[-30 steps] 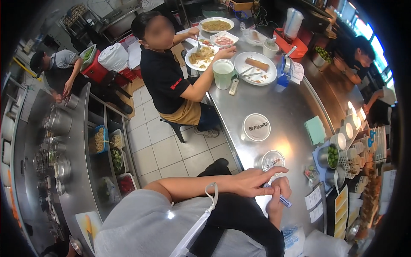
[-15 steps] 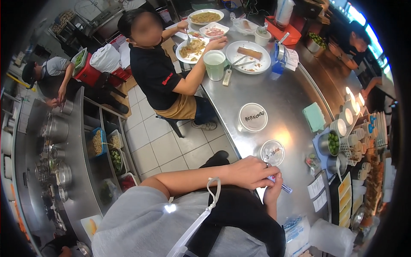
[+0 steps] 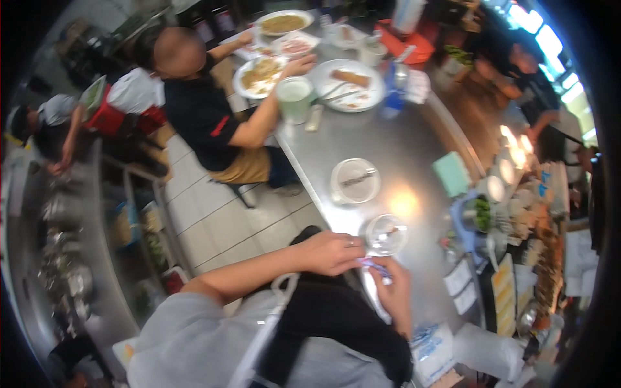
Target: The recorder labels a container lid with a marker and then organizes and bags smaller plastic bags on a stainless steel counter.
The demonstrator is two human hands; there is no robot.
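My left hand (image 3: 331,253) and my right hand (image 3: 392,292) meet over the near edge of the steel counter. Between them is a slim white-and-purple marker pen (image 3: 377,266), blurred by motion. The right fingers are closed round its body, while the left fingers pinch at its other end. Just beyond the hands stands a round clear tub (image 3: 386,235) with dark handwriting on its lid. Farther off is a larger round tub (image 3: 356,181) with a whitish lid, also written on. Neither hand touches the tubs.
Across the counter (image 3: 304,155) a seated person (image 3: 207,123) in black eats noodles from a plate (image 3: 259,79). A pale green cup (image 3: 295,100) and a plate with a roll (image 3: 358,97) stand nearby. Right lie a green cloth (image 3: 451,174) and a bowl of limes (image 3: 479,213).
My hands have shifted left across the picture, now with both at the marker pen's ends, the pen turned. The whole view has swung slightly and blurred. The tubs stay on the counter.
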